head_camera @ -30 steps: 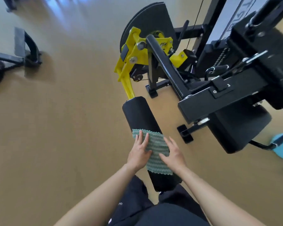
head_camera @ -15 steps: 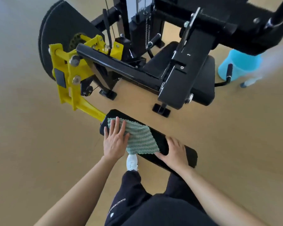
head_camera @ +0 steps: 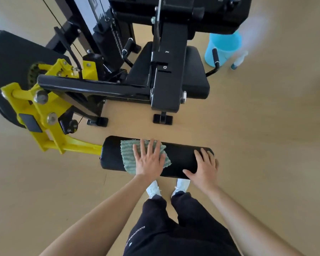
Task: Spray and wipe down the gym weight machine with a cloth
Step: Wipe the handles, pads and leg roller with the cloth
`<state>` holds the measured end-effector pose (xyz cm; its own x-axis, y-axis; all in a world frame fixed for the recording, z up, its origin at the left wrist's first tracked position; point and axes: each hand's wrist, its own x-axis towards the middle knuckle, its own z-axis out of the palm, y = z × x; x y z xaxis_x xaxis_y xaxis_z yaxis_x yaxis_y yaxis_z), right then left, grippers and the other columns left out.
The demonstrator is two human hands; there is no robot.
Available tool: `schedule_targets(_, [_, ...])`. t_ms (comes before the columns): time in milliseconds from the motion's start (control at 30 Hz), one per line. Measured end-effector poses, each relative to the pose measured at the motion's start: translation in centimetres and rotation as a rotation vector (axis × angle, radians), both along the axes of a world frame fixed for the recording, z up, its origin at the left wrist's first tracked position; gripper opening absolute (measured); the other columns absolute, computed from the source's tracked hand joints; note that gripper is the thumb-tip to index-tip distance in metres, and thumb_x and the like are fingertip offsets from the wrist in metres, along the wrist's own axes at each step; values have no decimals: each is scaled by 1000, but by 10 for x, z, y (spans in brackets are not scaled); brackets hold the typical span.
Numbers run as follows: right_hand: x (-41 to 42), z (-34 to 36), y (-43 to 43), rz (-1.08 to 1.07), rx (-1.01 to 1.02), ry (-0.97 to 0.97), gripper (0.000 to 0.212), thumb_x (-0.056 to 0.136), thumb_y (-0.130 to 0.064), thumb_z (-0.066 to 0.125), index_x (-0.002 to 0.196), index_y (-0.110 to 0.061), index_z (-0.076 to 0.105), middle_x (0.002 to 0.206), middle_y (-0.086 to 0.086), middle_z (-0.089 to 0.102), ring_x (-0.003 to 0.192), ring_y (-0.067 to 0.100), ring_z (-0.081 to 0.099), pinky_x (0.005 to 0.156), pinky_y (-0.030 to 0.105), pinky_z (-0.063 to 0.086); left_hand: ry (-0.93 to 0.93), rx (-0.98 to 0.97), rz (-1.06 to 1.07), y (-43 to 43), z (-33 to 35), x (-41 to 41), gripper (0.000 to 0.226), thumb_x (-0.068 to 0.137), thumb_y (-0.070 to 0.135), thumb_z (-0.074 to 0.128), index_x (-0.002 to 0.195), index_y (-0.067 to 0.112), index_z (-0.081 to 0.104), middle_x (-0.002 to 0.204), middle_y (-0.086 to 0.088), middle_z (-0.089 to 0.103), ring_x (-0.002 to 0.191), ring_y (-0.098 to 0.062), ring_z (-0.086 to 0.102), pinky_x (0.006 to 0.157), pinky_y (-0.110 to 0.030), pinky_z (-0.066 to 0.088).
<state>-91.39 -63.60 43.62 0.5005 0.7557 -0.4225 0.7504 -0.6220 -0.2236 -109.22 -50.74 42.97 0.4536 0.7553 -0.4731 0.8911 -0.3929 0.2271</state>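
Right part of cloth [head_camera: 127, 154] hidden under my left hand [head_camera: 150, 159]. Right end of roller pad [head_camera: 179, 157] covered by my right hand [head_camera: 203, 167]. Weight machine [head_camera: 166, 80] top cut by upper edge; black disc [head_camera: 6, 71] cut by left edge. Spray bottle [head_camera: 239, 60] blurred, details unreadable. Bucket [head_camera: 224, 47] top behind machine. Trouser print [head_camera: 135, 237] too small to read. Toes of shoes [head_camera: 153, 188] hidden under pad.

- Black cylindrical foam roller pad [head_camera: 179, 160]: crosswise, in front of the person's white shoes [head_camera: 152, 188].
- Green ribbed cloth [head_camera: 127, 155]: on the pad's left half, under the left grip [head_camera: 149, 160]; right grip [head_camera: 204, 168] on the pad's right end.
- Yellow metal lever arm [head_camera: 44, 115]: at the pad's left end.
- Blue plastic bucket [head_camera: 224, 46], clear spray bottle [head_camera: 239, 60] just beside it: behind, far right, on the floor [head_camera: 266, 145].
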Motion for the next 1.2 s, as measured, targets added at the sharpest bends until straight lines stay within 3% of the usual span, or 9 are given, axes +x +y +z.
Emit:
schedule_targets(67, [4, -1, -14, -51, -4, 22, 91, 80, -52, 80, 156, -21, 39, 167, 8, 28, 155, 35, 19, 123, 57, 19, -8, -16, -93, -11, 0, 18, 61, 108, 49, 18, 164, 28, 8, 172, 2, 11, 159, -35, -6, 124, -61, -11])
schedule_targets(167, [9, -2, -30, -82, 42, 89, 90, 84, -39, 82, 159, -23, 34, 171, 3, 20, 154, 35, 22, 118, 49, 36, -30, -17, -254, -31, -1, 43, 62, 108, 49, 21, 164, 27, 8, 172, 3, 14, 159, -35, -2, 123, -60, -8])
schedule_targets(300, [18, -6, -39, -69, 95, 144, 83, 87, -31, 80, 158, -25, 37, 169, -1, 23, 149, 33, 31, 111, 45, 48, -80, -24, -462, -47, -1, 59, 66, 104, 54, 12, 164, 31, 2, 173, 8, 4, 159, -30, -8, 126, -59, -4])
schedule_targets(500, [32, -13, -39, -59, 147, 185, 78, 89, -36, 77, 156, -29, 39, 167, -4, 27, 138, 28, 42, 104, 44, 50, -107, 76, -308, -22, -5, 20, 70, 105, 59, 13, 165, 26, -4, 173, -1, 5, 160, -24, 0, 129, -39, -1])
schedule_targets(633, [27, -14, -41, -70, 149, 168, 77, 90, -34, 76, 157, -28, 38, 167, -3, 27, 138, 30, 43, 106, 45, 49, 8, 85, -230, 3, -5, -19, 81, 99, 68, 4, 165, 23, 2, 173, -2, 3, 160, -20, -3, 129, -38, -3])
schedule_targets(833, [4, -2, -31, -224, 139, 206, 76, 93, -21, 70, 159, -28, 33, 170, -6, 17, 154, 29, 21, 114, 47, 42, 61, 54, -271, 9, 1, -9, 83, 94, 68, 1, 164, 25, 12, 172, -4, 13, 159, -33, -1, 128, -49, -5])
schedule_targets(933, [-6, 5, -28, -270, 101, 166, 75, 95, -19, 66, 160, -27, 30, 172, -4, 14, 156, 31, 16, 120, 46, 32, 53, 56, -425, -2, 1, 14, 75, 101, 67, 14, 164, 27, 6, 172, -5, 11, 159, -34, 1, 127, -52, -5])
schedule_targets(1067, [-17, 8, -26, -337, 74, 143, 71, 96, -20, 62, 159, -28, 31, 172, -4, 14, 155, 32, 18, 121, 47, 29, 35, 53, -647, -20, 0, 34, 73, 105, 62, 19, 163, 29, -9, 173, -5, -8, 159, -30, -9, 127, -52, -9])
schedule_targets(1200, [-32, 13, -25, -485, 87, 111, 62, 94, -13, 57, 153, -23, 42, 168, -2, 27, 153, 30, 25, 121, 47, 26, -50, 17, -814, -14, 7, 18, 70, 103, 61, 13, 164, 31, -3, 173, 0, -10, 159, -29, -12, 129, -52, -5])
